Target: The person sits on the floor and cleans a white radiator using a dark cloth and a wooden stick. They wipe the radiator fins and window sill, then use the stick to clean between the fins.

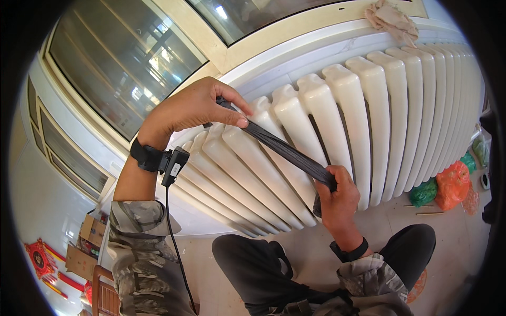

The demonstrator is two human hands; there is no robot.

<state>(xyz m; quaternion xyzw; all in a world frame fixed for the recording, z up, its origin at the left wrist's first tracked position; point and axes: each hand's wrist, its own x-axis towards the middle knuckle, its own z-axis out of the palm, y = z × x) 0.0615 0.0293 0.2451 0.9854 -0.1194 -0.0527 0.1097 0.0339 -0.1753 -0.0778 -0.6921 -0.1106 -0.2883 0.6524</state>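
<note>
A dark grey cloth strip point(288, 152) is stretched diagonally between my two hands, in front of a white column radiator point(348, 91). My left hand point(197, 106) pinches its upper end between thumb and fingers, near the radiator's top. The lower end is in the grip of my right hand point(340, 197), with a bunched part of the cloth hanging beside the palm. A black strap with a small cabled device point(174, 166) is on my left wrist, and a black band point(350, 249) circles my right wrist.
A crumpled pale pink cloth point(391, 21) lies on the windowsill point(336, 43) at upper right. Orange point(452, 185) and green plastic bags point(423, 192) rest on the tiled floor near thin sticks point(429, 213). Cardboard boxes point(81, 258) and a wooden chair point(106, 294) stand at lower left.
</note>
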